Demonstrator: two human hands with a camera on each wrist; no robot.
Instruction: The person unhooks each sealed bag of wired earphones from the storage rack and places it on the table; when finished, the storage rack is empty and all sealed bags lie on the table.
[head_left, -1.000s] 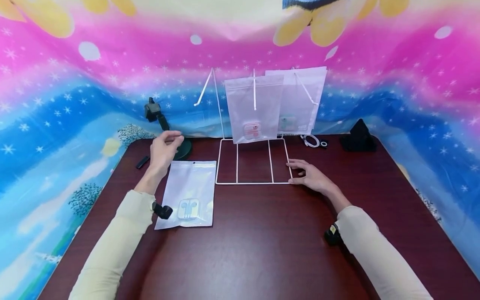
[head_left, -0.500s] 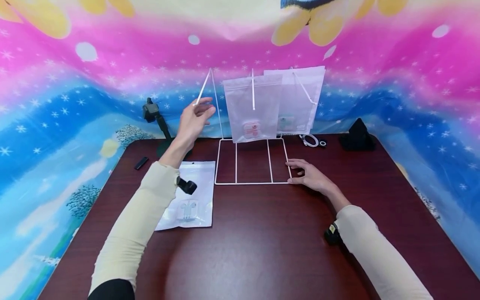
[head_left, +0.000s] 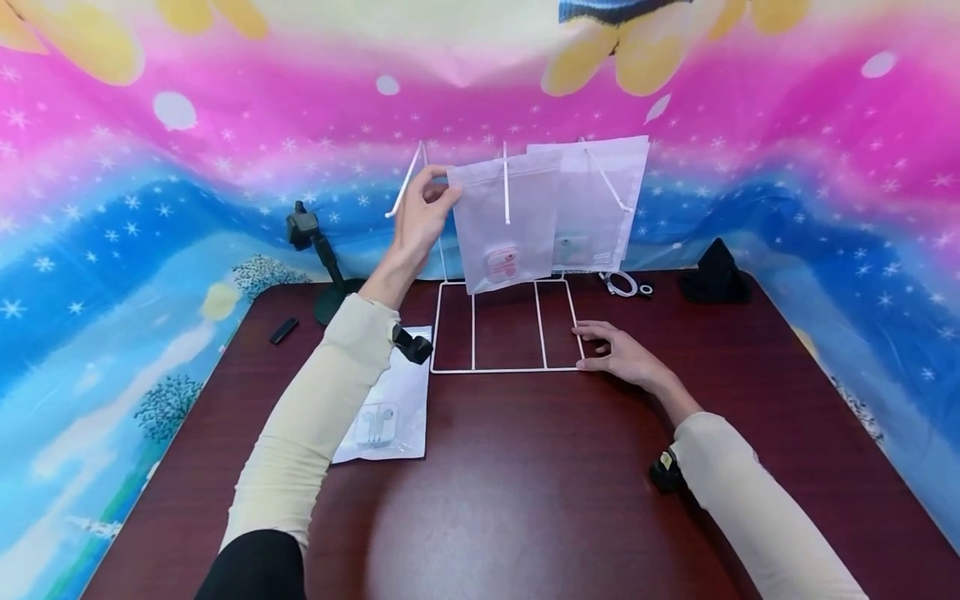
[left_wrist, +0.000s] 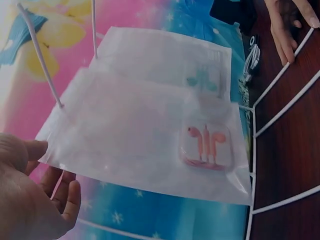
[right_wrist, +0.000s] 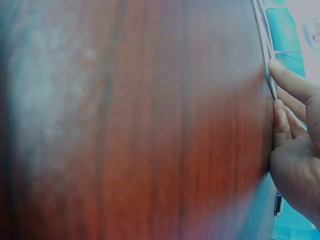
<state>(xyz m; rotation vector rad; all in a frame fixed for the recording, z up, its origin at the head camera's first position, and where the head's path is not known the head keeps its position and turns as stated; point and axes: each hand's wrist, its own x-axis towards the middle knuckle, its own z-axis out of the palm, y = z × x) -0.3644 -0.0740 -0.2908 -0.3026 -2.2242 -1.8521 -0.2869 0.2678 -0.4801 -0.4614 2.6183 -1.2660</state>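
Hanging on the middle prong (head_left: 506, 196) of the wire rack (head_left: 506, 371): front bag (head_left: 480, 221), pink earphones (left_wrist: 206, 145) in a clear case near the lower edge.
Left hand (head_left: 422, 210): pinching the bag's upper left corner between thumb and fingers.
Right hand (head_left: 622, 357): gripping the right side of the rack's base wire.
Feel of bag: probably light, thin and floppy, perhaps slippery; case likely stiffer and heavier, liable to swing.
Best hold: by judgement, an upper corner or the top strip, well apart from the case.
In the way: middle prong jutting out in front; left prong (head_left: 402, 183) just beside the left hand; rear bag (head_left: 581, 200) close behind, partly overlapped.
On the table (head_left: 510, 467): third bag (head_left: 405, 375), partly hidden by the left sleeve (head_left: 300, 442); dark stand (head_left: 324, 250), far left; coiled cable (left_wrist: 252, 61) and black holder (head_left: 716, 279), far right.
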